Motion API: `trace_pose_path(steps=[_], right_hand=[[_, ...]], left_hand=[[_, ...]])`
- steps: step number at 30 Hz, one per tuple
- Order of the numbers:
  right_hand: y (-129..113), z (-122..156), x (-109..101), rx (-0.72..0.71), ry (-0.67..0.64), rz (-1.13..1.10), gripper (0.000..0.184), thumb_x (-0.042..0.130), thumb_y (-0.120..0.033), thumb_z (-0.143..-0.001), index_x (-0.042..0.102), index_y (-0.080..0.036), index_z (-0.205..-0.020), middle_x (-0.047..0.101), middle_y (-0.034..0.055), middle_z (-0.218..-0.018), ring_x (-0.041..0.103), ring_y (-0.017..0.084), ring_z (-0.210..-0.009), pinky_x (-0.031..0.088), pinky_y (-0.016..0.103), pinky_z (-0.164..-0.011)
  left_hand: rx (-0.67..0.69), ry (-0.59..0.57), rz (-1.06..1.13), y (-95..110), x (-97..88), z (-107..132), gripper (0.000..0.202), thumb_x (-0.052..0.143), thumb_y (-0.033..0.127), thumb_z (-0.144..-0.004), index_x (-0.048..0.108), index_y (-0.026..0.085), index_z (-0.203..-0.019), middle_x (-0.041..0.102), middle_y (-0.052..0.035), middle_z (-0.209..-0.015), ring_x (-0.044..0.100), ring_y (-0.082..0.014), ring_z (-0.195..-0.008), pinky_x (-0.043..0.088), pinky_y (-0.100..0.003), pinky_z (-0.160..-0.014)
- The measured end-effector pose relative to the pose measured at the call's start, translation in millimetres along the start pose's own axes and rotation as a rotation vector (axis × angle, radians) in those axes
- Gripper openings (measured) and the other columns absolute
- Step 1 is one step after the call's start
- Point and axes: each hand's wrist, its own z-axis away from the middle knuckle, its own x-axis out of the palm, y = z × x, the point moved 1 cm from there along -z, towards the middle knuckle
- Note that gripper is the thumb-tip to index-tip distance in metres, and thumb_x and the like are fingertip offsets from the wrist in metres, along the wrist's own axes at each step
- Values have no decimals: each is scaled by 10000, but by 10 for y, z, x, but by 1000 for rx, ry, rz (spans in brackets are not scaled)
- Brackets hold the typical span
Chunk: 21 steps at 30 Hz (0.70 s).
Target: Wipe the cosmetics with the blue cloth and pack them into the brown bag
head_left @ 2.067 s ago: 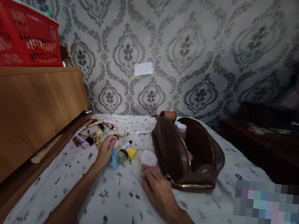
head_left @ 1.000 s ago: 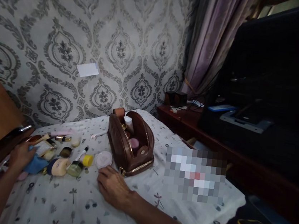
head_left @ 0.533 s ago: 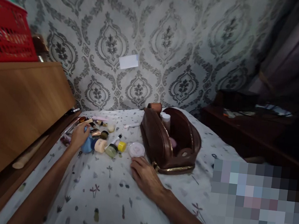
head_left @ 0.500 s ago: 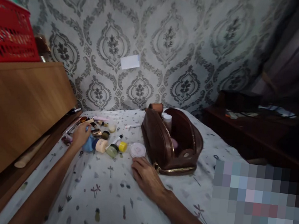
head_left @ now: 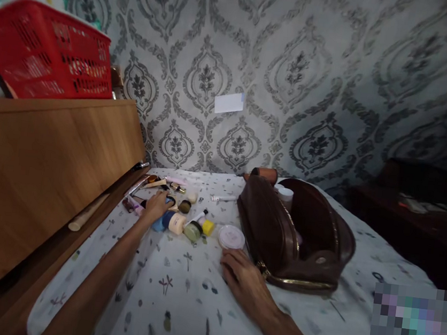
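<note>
The bag [head_left: 259,225] stands on the sheet [head_left: 190,314] with its top gaping; white tops show inside, the nearer on a bottle [head_left: 285,197]. The rest of its inside is too dark to read. Far more lies outside, so the handling seems only partly done.

The case [head_left: 231,237] lies flat, just left of the bag. The right hand [head_left: 246,283] rests palm down before it, left of the bag's near end, fingers loosely bent at the case's edge, apparently gripping nothing.

Farther left of the bag, the left hand [head_left: 156,206] is among small items, its fingers curled over; whether they grip anything, I cannot tell. The blue cloth [head_left: 157,225] is at its underside. Between that hand and the bag lie the beige jar [head_left: 177,223], green jar [head_left: 192,231] and yellow cap [head_left: 208,227], all out.
</note>
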Motion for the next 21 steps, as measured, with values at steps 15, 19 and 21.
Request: trace_pose_path(steps=[15,19,21], right_hand=[[-37,-9,-41,36,-8,-61,209,448,-116,-904,642,-196,-892,680,99,-1011,629,236,-986,528,387,-883],[-32,-5,-40,48,-20,-49,214,449,-96,-901,638,-196,-894,677,96,-1028,625,236,-995,527,382,-875],[-37,-3,-42,56,-13,-45,211,453,-86,-899,634,-194,-885,675,92,-1024,621,235,-997,525,378,-874]], left_hand=[[10,207,154,-223,-77,-257,325,418,149,-941,603,184,-1206,687,-93,-1177,635,-218,-1098,488,-353,-952],[-33,196,5,-200,-171,-605,272,523,256,-960,597,182,-1211,625,-106,-1247,593,-240,-1145,484,-444,-983],[-34,165,-61,-144,-183,-801,332,584,334,-940,584,173,-1231,593,-106,-1278,597,-242,-1124,509,-469,-954]])
